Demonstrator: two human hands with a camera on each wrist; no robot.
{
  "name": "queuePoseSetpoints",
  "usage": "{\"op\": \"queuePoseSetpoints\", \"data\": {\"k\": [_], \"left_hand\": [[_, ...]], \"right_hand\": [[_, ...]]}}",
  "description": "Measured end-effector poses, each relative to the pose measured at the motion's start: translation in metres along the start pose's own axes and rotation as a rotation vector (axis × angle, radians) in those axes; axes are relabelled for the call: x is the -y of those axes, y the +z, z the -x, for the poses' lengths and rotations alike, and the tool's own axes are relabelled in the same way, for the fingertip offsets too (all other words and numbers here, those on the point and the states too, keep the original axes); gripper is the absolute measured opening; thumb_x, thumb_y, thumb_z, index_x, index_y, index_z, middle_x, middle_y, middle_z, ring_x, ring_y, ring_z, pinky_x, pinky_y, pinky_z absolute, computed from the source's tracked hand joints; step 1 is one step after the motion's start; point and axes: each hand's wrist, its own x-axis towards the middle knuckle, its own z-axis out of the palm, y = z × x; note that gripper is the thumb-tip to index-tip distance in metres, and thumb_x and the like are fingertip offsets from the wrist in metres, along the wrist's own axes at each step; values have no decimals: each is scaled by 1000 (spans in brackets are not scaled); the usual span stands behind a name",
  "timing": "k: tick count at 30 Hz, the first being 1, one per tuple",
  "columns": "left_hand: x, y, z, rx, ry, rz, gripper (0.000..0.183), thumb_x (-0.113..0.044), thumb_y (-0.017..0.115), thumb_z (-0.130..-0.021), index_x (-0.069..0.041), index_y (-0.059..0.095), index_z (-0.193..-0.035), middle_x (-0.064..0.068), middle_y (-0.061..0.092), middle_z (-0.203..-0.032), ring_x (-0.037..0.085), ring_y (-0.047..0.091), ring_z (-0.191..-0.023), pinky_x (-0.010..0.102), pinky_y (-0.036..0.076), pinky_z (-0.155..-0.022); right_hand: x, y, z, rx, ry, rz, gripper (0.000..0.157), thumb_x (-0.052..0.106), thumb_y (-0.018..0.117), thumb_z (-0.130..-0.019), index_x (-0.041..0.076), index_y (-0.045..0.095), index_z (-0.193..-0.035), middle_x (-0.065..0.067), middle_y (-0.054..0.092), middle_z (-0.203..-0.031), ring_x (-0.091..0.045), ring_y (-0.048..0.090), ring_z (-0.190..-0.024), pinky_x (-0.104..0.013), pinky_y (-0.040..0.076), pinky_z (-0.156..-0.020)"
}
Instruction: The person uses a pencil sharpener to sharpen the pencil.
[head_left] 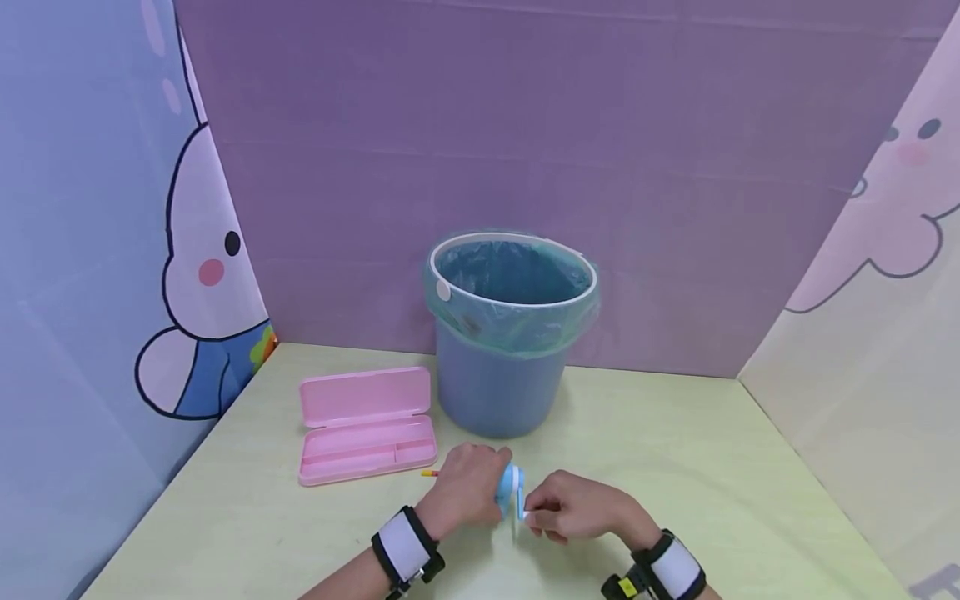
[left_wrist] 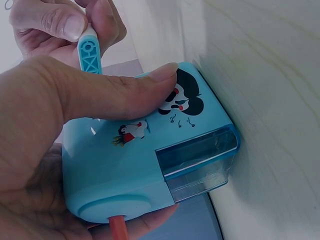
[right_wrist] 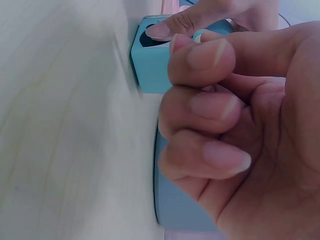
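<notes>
A light-blue crank pencil sharpener with cartoon prints and a clear shavings drawer stands on the table. My left hand grips its body, the thumb lying across the printed face. From the side away from the crank sticks out a pencil, reddish in the left wrist view; its yellow-orange end shows left of my left hand in the head view. My right hand pinches the white knob of the crank handle, its other fingers curled. Part of the sharpener is hidden behind both hands.
An opened pink pencil case lies at the left, its lid tipped back. Behind the hands stands a blue bin with a green liner bag. A purple backdrop closes off the table's far edge, with printed panels at both sides.
</notes>
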Motion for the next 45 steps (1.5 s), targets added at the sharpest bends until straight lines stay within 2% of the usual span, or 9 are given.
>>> {"op": "queuePoseSetpoints", "data": {"k": [9,16,21,24,30,34,45], "left_hand": [[-1,-1,0,1,6,11,40,-25,84,-60,-18,54,-85,-6,48,-67,10,45,-61,29,40,-54],[-2,-3,-1,17,-1,22,41,-27,85,-61,-17,55,-87,-6,48,-69,11,45,-61,29,39,-55],[-1,-3,-4,6,2,15,40,-25,84,-61,-17,54,-85,-6,47,-67,11,44,-60,28,38,-53],[0,-4,-5,12,-1,19,39,-26,85,-62,-17,55,-86,-6,47,-68,11,44,-60,27,37,-54],[1,-3,-6,26,-12,25,40,-27,85,-62,-17,56,-89,-6,49,-69,10,45,-61,28,38,-56],[1,-2,-5,38,-15,28,42,-29,85,-63,-17,57,-92,-6,49,-70,10,45,-62,28,38,-57],[1,1,-3,20,2,25,43,-29,85,-62,-17,58,-93,-6,52,-70,10,47,-62,28,40,-57]], "right_hand": [[1,-6,2,-29,-55,4,32,20,51,-101,3,63,-77,11,47,-53,-1,42,-47,-16,34,-54],[-1,-9,4,-37,-60,-48,33,22,51,-102,1,62,-79,8,46,-54,-2,41,-48,-17,33,-53],[6,-19,5,-103,-83,-98,31,21,51,-102,0,61,-80,3,44,-56,-4,41,-49,-19,34,-54],[8,-26,3,-153,-92,-81,28,20,52,-101,2,62,-81,3,43,-56,-5,41,-50,-19,34,-55],[7,-31,0,-199,-64,-46,24,19,51,-101,8,64,-84,5,43,-57,-5,40,-51,-21,36,-56],[6,-30,-2,-247,-44,-62,23,16,49,-102,14,65,-86,5,43,-57,-6,41,-51,-21,36,-56],[-2,-31,-9,-318,26,-68,27,24,50,-102,9,66,-87,5,43,-57,-7,38,-49,-22,34,-54]]}}
